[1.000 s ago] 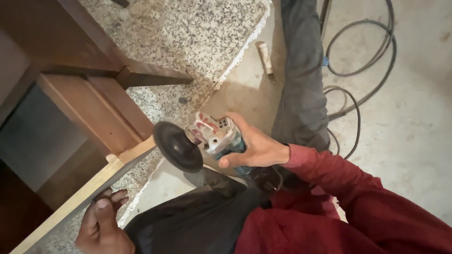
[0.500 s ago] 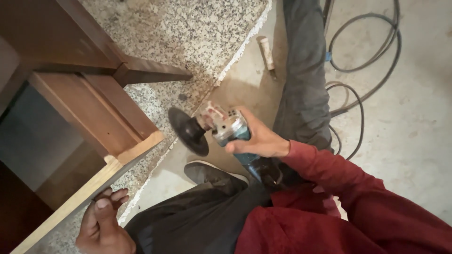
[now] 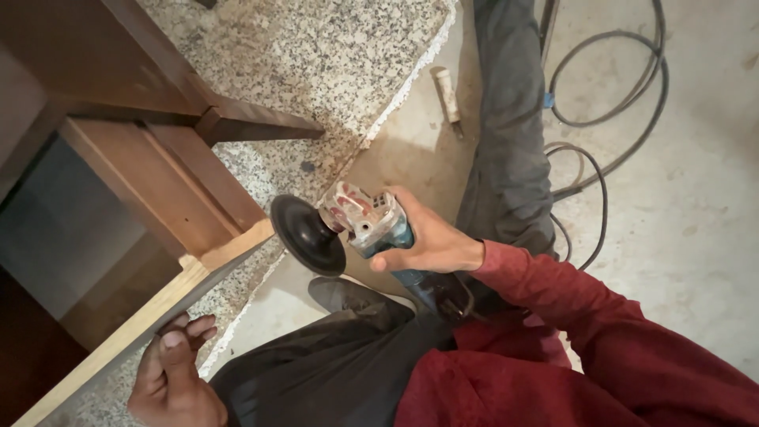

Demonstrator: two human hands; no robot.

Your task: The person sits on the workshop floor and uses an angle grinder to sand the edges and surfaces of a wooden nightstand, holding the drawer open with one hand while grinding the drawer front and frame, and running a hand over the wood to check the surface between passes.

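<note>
1. While held off the work, grinder [image 3: 371, 225] sits clamped in right hand [image 3: 427, 241], fingers wrapped over the grey gear head; left hand [image 3: 170, 379] closed on the pale edge of the wooden frame [image 3: 158, 190], fingers curled over it, thumb up.
2. Located just right of the frame's pale corner, above the bare floor [image 3: 696, 198]; black disc [image 3: 307, 235] close to that corner, seemingly not touching, though hard to be sure.
3. Long axis running from lower right to upper left: tail end down by the red sleeve [image 3: 569, 332], head toward the frame; disc face turned left and a little toward the camera.
4. Likely trouble: disc catching the frame's sharp corner and kicking back toward the left hand, low on the same edge; gouged wood from too steep a tilt.
5. Further risk: black cable [image 3: 609, 103], looped on the floor well right of the frame, snagging a foot or the dark trouser leg [image 3: 316, 372]; one-handed hold giving weak control of a jerk.
6. Speckled stone slab [image 3: 316, 63] lying under and behind the frame; a slip of the disc there would scar it.
</note>
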